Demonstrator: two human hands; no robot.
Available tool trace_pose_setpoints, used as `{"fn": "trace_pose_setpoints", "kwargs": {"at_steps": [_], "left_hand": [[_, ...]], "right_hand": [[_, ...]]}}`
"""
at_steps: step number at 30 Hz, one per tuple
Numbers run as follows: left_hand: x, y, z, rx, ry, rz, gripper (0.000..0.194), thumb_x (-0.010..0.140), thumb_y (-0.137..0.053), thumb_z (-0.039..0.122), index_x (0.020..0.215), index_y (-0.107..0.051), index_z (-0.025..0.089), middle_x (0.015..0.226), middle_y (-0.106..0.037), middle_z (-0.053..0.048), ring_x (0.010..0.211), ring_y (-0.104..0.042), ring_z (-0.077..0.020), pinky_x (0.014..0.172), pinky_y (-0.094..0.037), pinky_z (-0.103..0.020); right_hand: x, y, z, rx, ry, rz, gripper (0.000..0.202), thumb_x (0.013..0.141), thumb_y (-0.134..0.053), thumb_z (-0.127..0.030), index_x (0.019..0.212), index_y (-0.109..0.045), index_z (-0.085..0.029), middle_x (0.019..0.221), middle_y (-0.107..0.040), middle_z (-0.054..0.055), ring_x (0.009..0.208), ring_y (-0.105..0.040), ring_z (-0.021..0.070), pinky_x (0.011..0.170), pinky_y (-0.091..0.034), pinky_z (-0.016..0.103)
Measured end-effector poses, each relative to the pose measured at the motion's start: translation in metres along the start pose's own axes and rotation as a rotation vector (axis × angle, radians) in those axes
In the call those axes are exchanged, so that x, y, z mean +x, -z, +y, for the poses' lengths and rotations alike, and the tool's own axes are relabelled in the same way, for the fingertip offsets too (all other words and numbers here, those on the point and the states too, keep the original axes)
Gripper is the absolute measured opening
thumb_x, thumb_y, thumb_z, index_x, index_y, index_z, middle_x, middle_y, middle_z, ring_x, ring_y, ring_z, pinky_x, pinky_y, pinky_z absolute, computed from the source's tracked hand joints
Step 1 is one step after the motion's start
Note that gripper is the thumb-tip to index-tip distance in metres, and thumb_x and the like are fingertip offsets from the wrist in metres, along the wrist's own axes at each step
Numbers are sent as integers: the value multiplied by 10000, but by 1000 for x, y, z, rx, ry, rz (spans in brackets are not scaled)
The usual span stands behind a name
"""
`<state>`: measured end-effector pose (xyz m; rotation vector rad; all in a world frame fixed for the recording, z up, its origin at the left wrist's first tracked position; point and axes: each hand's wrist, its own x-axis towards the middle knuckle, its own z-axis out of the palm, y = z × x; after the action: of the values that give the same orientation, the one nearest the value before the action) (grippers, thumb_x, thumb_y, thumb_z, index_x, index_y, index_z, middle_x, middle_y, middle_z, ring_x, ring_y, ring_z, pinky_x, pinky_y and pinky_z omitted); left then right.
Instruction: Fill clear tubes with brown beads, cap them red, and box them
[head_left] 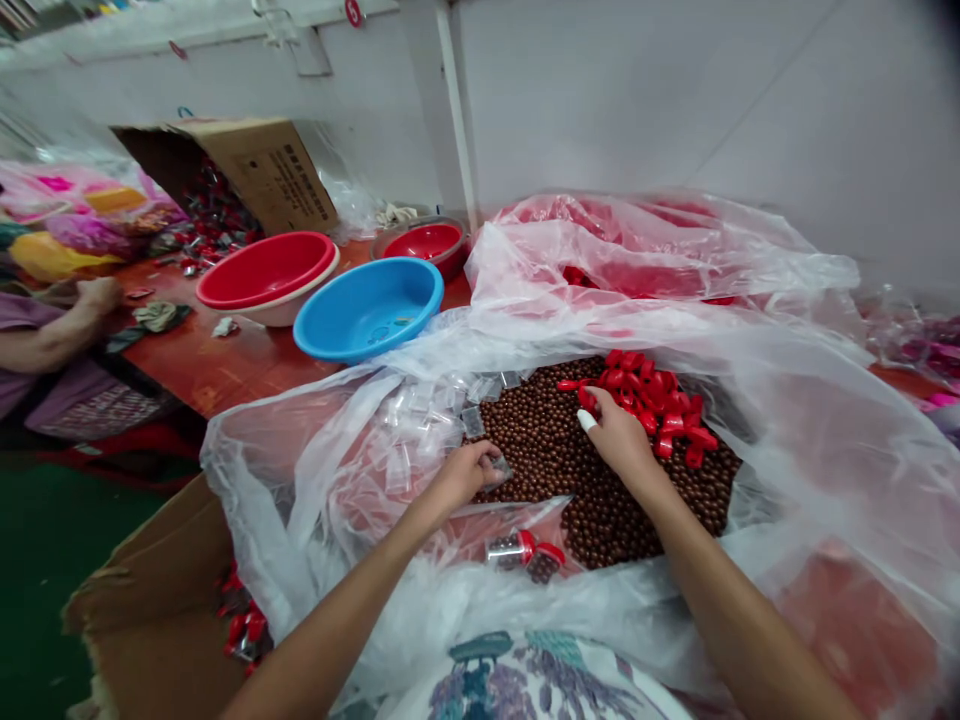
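Small brown balls (525,430) lie heaped in a wide clear plastic bag spread before me. With closed fingers my left hand (472,472) holds a small clear plastic cup (498,472) at the left side of the balls. My right hand (611,425), one fingertip wrapped in white, pinches a red plastic cap (577,386) beside a pile of similar red caps (660,400). Loose clear cups (420,420) are piled to the left of the balls. Nearer to me lie two filled containers with red caps (525,553).
A blue basin (371,310) and a red basin (266,270) stand on the red table (217,365). Behind them a cardboard box (259,175) spills capped containers. Another carton (161,610) is at lower left. Someone's arm (52,330) is at far left.
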<state>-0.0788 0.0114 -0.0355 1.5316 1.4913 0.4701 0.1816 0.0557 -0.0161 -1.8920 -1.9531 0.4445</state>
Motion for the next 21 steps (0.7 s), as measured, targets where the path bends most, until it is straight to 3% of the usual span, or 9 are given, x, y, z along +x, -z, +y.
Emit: {"fn": "trace_pose_setpoints", "kwargs": {"at_steps": [5,8,15,21], "left_hand": [[27,-18,14,-210,52,-83,232,610,-683,247,784,-565,147,643,-588,13,543,-546,-114,517,-421,-220],[38,-31,26,-229,33,-136,228,615,-685,247,785,-574,145,631,-586,12,529,-542,-109,489,-416,-208],[46,-53,39,-333,-82,-114,250,610,-703,217,824,-599,138,694,-594,1,617,-555,-110,541,-424,-201],[43,-60,40,-564,-33,-160,346,577,-721,167,906,-622,128,772,-624,-15,635,-553,-92,619,-432,-217]], "right_hand": [[-39,15,12,713,-106,-28,585,814,-508,-340,1359,-319,-243,1088,-620,74,934,-607,221,668,-505,324],[-67,23,12,983,-234,-86,679,763,-581,-361,1369,-294,-248,1077,-618,86,921,-609,233,538,-492,270],[-108,26,16,1166,-406,-50,587,781,-586,-409,1304,-392,-226,820,-636,30,645,-592,147,489,-449,233],[-112,17,19,1186,-442,-47,514,796,-567,-428,1246,-459,-202,790,-639,33,658,-596,157,523,-439,245]]}}
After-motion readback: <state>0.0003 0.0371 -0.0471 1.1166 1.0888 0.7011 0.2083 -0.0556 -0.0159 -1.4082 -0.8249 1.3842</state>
